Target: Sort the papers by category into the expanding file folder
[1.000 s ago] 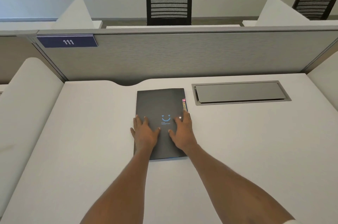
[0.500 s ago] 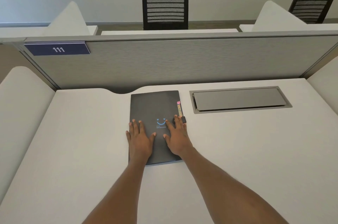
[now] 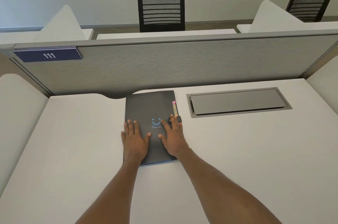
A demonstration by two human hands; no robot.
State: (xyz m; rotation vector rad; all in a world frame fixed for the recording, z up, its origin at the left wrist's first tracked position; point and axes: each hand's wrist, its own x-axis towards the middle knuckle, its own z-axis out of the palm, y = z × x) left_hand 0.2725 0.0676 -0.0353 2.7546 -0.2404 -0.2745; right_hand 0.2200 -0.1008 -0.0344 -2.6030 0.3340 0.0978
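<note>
A dark grey expanding file folder (image 3: 148,106) with a blue smile mark lies closed and flat on the white desk (image 3: 73,150), its far edge near the partition. Coloured index tabs (image 3: 174,107) and a small black clasp (image 3: 179,119) show along its right edge. My left hand (image 3: 135,141) lies flat on the folder's near left part, fingers straight. My right hand (image 3: 172,138) lies flat on the near right part, fingertips by the clasp. No loose papers are in sight.
A grey cable hatch (image 3: 237,102) is set into the desk right of the folder. A grey partition (image 3: 182,66) with a blue "111" plate (image 3: 48,55) closes the far side. White side panels flank the desk. Two black chairs stand beyond the partition.
Both hands have stayed flat on the folder. The right hand has shifted slightly toward the clasp at the folder's right edge. The head view has dipped a little.
</note>
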